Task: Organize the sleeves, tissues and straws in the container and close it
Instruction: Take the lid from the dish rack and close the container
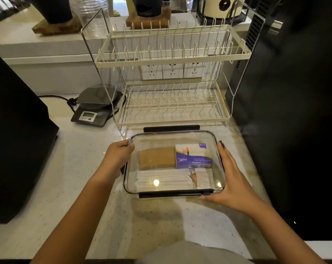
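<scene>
A clear container (pixel 171 135) with black clips sits on the counter, its transparent lid lying on top. Through the lid I see brown cup sleeves (pixel 156 158) at the back left, purple-and-white tissue packs (pixel 193 156) at the back right, and white wrapped straws (pixel 163 181) along the front, with small sachets (pixel 202 178) beside them. My left hand (pixel 118 156) grips the lid's left edge with curled fingers. My right hand (pixel 231 178) lies flat with straight fingers against the right edge, thumb at the front right corner by the front clip.
A cream two-tier dish rack (pixel 171 103) stands right behind the container. A dark kitchen scale (pixel 94 109) with a cord sits back left. Large black appliances flank the counter, one at the left (pixel 14 140) and one at the right (pixel 294 111).
</scene>
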